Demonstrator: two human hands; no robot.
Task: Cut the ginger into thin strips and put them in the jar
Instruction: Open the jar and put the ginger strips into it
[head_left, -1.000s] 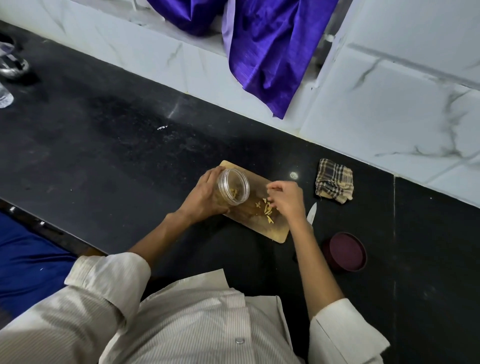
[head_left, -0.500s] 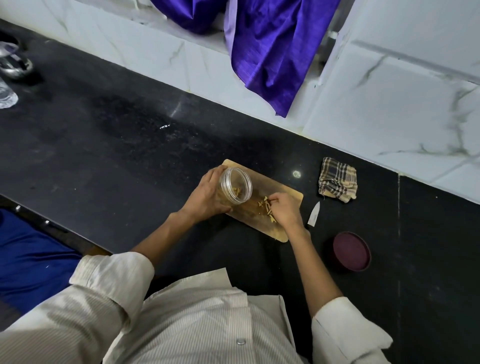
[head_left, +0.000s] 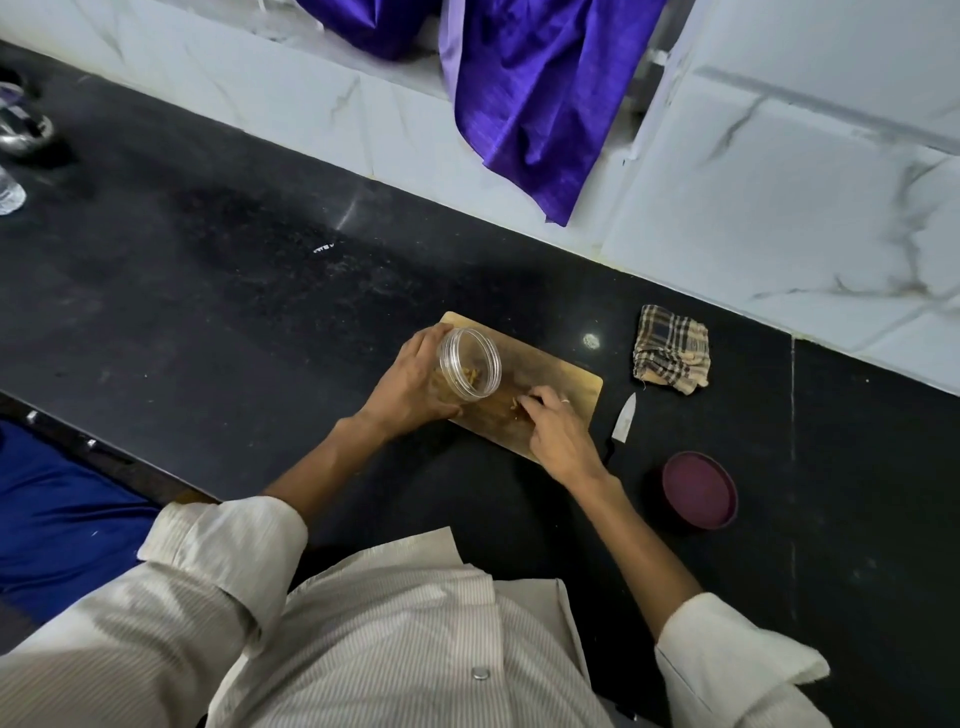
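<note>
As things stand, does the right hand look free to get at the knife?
Probably yes. The knife lies bare on the counter just right of the board, beside the right hand, with nothing between them. That hand seems to be pinching ginger strips, so it would need to drop them first.

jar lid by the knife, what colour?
Dark maroon lid, lying on the black counter; head view.

Clear glossy plastic jar (head_left: 470, 370) in the left hand (head_left: 410, 387); under it a smooth wooden board (head_left: 566, 382). Right of the grip: woven checked cloth (head_left: 670, 351), matt lid (head_left: 698, 489). Polished, speckled black counter (head_left: 208, 291).
</note>
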